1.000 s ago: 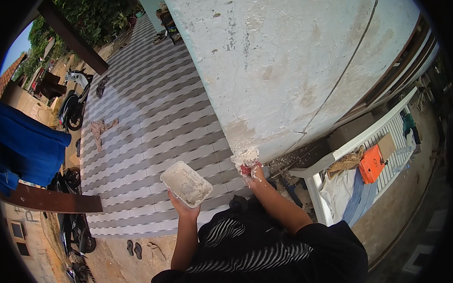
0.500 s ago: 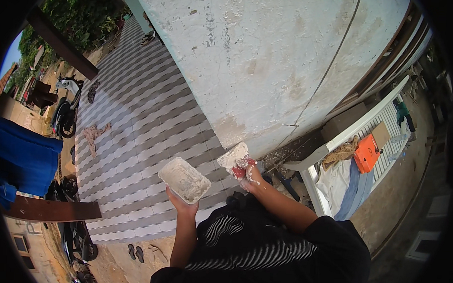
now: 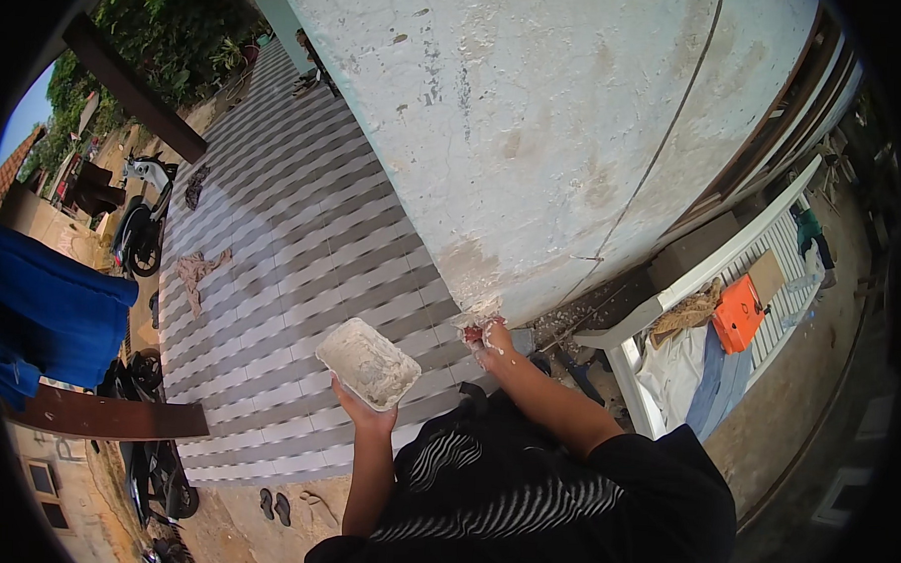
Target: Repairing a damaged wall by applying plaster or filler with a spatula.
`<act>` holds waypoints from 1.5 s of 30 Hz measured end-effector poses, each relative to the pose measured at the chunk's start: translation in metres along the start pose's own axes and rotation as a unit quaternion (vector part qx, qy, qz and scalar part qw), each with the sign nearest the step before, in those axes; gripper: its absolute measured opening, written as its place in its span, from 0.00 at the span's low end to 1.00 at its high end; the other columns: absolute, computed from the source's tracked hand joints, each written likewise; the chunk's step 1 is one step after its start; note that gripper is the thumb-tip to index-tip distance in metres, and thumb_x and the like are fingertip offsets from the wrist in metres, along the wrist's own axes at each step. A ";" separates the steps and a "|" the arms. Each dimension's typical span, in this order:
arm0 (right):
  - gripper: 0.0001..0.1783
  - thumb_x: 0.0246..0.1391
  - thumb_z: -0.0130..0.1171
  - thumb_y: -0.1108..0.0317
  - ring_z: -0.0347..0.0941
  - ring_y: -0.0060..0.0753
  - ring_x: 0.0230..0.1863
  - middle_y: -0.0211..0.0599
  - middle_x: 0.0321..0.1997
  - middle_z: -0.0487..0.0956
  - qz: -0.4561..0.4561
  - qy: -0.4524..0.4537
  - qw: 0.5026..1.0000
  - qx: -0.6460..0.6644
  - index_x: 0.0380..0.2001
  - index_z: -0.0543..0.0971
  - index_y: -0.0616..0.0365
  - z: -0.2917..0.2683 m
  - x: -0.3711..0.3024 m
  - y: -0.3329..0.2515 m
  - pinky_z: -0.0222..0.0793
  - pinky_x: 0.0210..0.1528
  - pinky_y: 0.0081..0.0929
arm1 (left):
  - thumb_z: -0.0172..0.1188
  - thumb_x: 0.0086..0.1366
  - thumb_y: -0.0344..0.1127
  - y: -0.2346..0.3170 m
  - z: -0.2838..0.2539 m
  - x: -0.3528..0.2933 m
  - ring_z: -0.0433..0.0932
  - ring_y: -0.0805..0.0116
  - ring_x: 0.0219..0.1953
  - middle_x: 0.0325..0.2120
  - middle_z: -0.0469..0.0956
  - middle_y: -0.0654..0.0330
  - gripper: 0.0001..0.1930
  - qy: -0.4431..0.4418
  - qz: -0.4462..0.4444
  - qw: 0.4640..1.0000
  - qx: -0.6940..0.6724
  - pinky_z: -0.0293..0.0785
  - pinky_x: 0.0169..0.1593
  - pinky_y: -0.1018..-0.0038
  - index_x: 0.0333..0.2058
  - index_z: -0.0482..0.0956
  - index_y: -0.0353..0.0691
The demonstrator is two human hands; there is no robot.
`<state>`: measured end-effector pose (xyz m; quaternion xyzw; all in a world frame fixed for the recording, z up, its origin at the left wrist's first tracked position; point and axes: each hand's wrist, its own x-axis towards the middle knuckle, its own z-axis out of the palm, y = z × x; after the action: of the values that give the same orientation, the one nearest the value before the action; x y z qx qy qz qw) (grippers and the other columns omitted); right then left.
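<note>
My left hand grips a whitish rectangular tub from below and at its side. Pale, thick putty covers the inside of the tub. In my closed right hand is a putty knife with a red handle, smeared with white. Its blade end is at the lower corner of the whitewashed wall, where wet-looking putty shows; the blade itself is mostly hidden. White smears dot the right hand and wrist.
Grey-striped tiles spread left of the wall, with a crumpled cloth on them. At right stands a white slatted bench holding an orange bag and cloths. A blue cloth hangs at far left, near parked motorbikes.
My right hand has moved the putty knife slightly forward onto the wall's bottom corner, and its loaded blade no longer shows plainly. My left hand holds the tub almost still.
</note>
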<state>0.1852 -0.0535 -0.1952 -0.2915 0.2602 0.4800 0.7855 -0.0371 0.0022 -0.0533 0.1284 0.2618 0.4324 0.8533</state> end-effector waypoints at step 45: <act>0.12 0.56 0.45 0.73 0.72 0.39 0.39 0.41 0.43 0.72 0.052 -0.004 0.994 -0.096 0.45 0.68 0.56 -0.006 -0.050 -0.051 0.75 0.38 0.43 | 0.43 0.56 0.68 -0.005 -0.014 0.001 0.66 0.49 0.55 0.54 0.67 0.61 0.35 0.001 -0.008 1.000 -0.018 0.63 0.50 0.40 0.58 0.62 0.56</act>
<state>0.2104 -0.1063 -0.1546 -0.3492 0.2245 0.5441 0.7292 -0.0412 -0.0005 -0.0677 0.1105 0.2563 0.4305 0.8583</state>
